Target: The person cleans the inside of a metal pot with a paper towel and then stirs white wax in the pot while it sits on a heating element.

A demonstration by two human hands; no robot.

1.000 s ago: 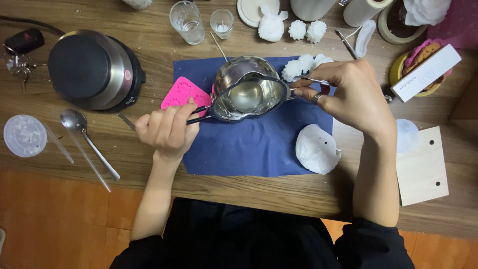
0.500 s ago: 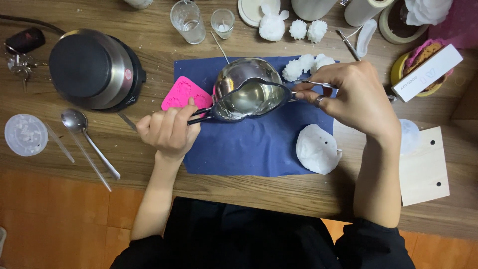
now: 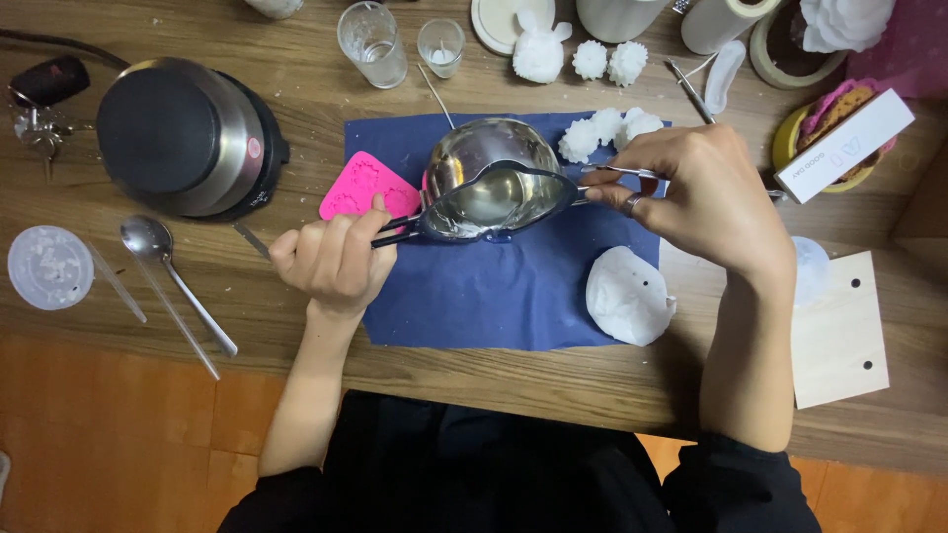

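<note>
Nearest the body, the left hand (image 3: 336, 262) is clenched around the dark handle of a steel pouring pot (image 3: 494, 183), which is held tilted above a blue cloth (image 3: 494, 296) on the wooden counter (image 3: 592, 380). Its pale liquid pools toward the lower rim. The right hand (image 3: 706, 197) pinches a thin metal tool (image 3: 617, 173) at the pot's right edge, its grip closed on the tool and seemingly steadying that side. To my eye the pot wants a slow, even tilt, with the left wrist doing the turning and the right hand only bracing, so the liquid runs in a thin stream rather than a gush.

Just beside the pot's left edge lies a pink mould (image 3: 360, 188), partly hidden by the fingers. A white lump (image 3: 627, 294) rests on the cloth's right corner. Left of the cloth sit a spoon (image 3: 163, 257) and a round hot plate (image 3: 178, 133). Farther back stand two small glasses (image 3: 373, 41) and several white moulded shapes (image 3: 607, 61).
</note>
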